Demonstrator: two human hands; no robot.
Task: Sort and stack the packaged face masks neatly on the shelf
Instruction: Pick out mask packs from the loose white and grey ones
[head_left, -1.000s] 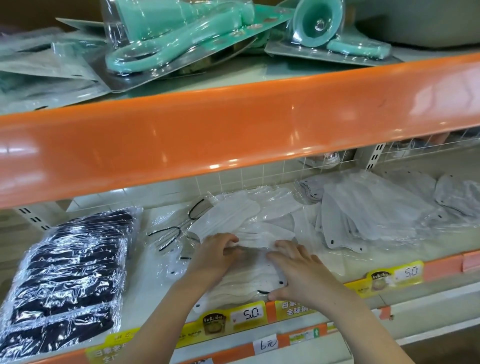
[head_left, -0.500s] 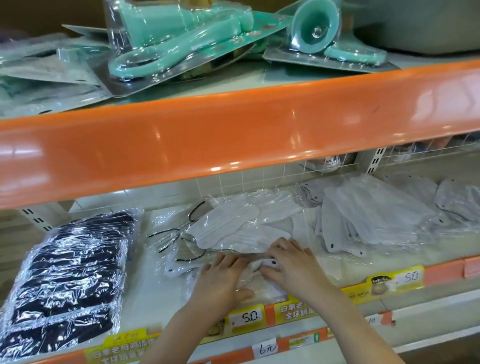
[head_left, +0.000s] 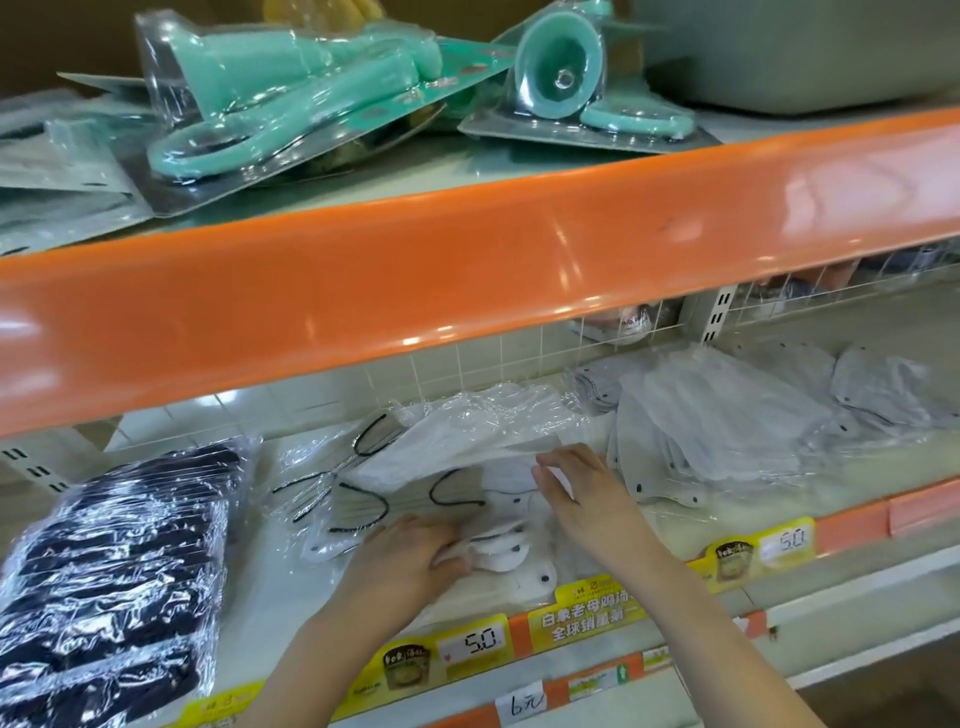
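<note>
On shelf (head_left: 270, 613), both hands' grips flat on white masks (head_left: 498, 545), tags "5.0" (head_left: 480, 644), "6元" (head_left: 525, 705).

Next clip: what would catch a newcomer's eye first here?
The glossy orange shelf edge cuts across the whole frame. Below it, two hands work a loose pile of white packaged masks: the left hand at the pile's front, the right hand beside it. A stack of black packaged masks sits at the far left.
</note>
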